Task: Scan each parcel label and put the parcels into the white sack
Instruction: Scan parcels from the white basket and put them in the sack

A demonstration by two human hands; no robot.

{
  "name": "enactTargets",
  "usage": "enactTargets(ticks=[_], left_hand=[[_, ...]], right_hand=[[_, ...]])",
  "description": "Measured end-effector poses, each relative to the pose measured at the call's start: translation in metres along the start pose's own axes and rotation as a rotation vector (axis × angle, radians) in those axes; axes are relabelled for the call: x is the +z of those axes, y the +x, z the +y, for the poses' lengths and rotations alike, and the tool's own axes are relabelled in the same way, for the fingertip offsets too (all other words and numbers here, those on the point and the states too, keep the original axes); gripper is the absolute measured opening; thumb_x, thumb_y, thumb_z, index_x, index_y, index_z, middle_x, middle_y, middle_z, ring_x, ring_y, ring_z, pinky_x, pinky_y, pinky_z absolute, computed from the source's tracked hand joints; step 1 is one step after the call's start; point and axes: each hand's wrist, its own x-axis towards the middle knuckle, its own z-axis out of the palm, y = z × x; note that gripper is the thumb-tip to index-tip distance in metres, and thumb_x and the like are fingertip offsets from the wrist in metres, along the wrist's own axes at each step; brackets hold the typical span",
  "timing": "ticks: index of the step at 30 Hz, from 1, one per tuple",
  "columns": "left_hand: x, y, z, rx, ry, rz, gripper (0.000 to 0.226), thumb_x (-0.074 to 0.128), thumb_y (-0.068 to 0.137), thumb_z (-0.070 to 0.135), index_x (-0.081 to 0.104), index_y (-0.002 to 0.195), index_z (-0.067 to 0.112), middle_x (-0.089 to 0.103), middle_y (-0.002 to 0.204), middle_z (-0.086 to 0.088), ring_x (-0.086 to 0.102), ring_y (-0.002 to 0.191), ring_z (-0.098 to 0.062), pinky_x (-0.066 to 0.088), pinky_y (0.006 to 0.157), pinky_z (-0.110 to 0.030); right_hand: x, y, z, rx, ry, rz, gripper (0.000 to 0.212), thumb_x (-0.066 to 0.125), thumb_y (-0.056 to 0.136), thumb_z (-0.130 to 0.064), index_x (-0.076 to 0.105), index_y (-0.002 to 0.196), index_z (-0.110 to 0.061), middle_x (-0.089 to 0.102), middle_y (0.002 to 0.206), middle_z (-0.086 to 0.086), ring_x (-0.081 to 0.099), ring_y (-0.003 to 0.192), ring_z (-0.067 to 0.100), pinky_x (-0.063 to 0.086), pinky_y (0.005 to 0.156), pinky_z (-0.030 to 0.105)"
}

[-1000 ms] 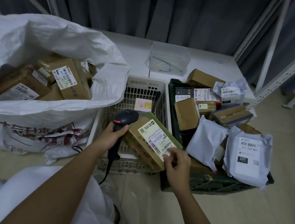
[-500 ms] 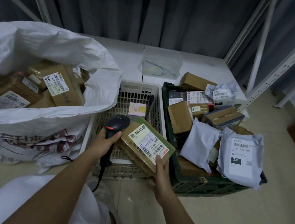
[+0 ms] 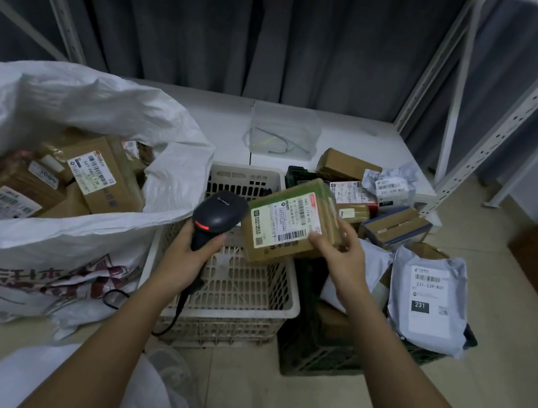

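Parcel (image 3: 287, 224) lifted and tilted since a second ago, right hand (image 3: 340, 253) now gripping its right edge, label turned to the scanner (image 3: 219, 217) clenched in the left hand (image 3: 190, 251), above the white basket (image 3: 231, 288); likely mid-scan, sack (image 3: 59, 236) on the left next.

Dark grey curtains (image 3: 250, 28) hang along the back wall behind white perforated shelving posts (image 3: 515, 110). A clear plastic tub (image 3: 283, 129) holding thin wires sits on the low white surface (image 3: 224, 121). The floor (image 3: 493, 391) is pale glossy tile.
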Motion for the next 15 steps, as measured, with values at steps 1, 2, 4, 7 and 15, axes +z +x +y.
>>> enactTargets(ticks=[1, 2, 4, 7, 15], left_hand=[[0.002, -0.001, 0.004, 0.030, 0.017, 0.000, 0.051, 0.061, 0.092, 0.024, 0.043, 0.141, 0.022, 0.056, 0.127, 0.006, 0.052, 0.115, -0.010, 0.042, 0.090, -0.019], [0.003, -0.002, 0.006, 0.048, 0.040, 0.003, 0.051, 0.060, 0.093, 0.022, 0.043, 0.141, 0.020, 0.056, 0.125, 0.006, 0.052, 0.113, -0.009, 0.041, 0.083, -0.009], [0.004, -0.003, 0.008, 0.066, 0.078, -0.004, 0.050, 0.059, 0.093, 0.020, 0.042, 0.140, 0.019, 0.054, 0.122, 0.007, 0.051, 0.108, -0.005, 0.040, 0.074, -0.001], [0.003, -0.005, 0.008, 0.069, 0.082, -0.028, 0.047, 0.060, 0.093, 0.020, 0.043, 0.136, 0.025, 0.054, 0.116, 0.021, 0.052, 0.099, 0.014, 0.038, 0.073, 0.002], [0.004, -0.005, 0.013, 0.049, 0.055, -0.116, 0.043, 0.062, 0.091, 0.022, 0.042, 0.126, 0.038, 0.052, 0.118, 0.027, 0.051, 0.098, 0.023, 0.041, 0.079, -0.003]], right_hand=[[-0.001, 0.010, -0.009, -0.023, -0.046, -0.021, 0.066, 0.080, 0.078, -0.022, 0.050, 0.137, -0.023, 0.050, 0.125, -0.005, 0.056, 0.106, 0.011, 0.053, 0.080, 0.019], [-0.003, 0.020, -0.016, -0.031, -0.084, -0.037, 0.066, 0.083, 0.075, -0.023, 0.053, 0.134, -0.022, 0.051, 0.126, -0.004, 0.056, 0.108, 0.013, 0.054, 0.082, 0.022], [-0.005, 0.036, -0.021, -0.014, -0.149, -0.063, 0.065, 0.087, 0.069, -0.025, 0.057, 0.127, -0.021, 0.055, 0.128, 0.002, 0.058, 0.114, 0.020, 0.053, 0.094, 0.036], [-0.008, 0.050, -0.026, 0.023, -0.222, -0.133, 0.063, 0.087, 0.068, -0.026, 0.061, 0.124, -0.017, 0.060, 0.127, 0.005, 0.060, 0.111, 0.021, 0.054, 0.093, 0.037], [-0.003, 0.058, -0.039, 0.034, -0.332, -0.238, 0.061, 0.084, 0.072, -0.028, 0.061, 0.128, -0.018, 0.060, 0.120, 0.001, 0.059, 0.107, 0.017, 0.050, 0.078, 0.021]])
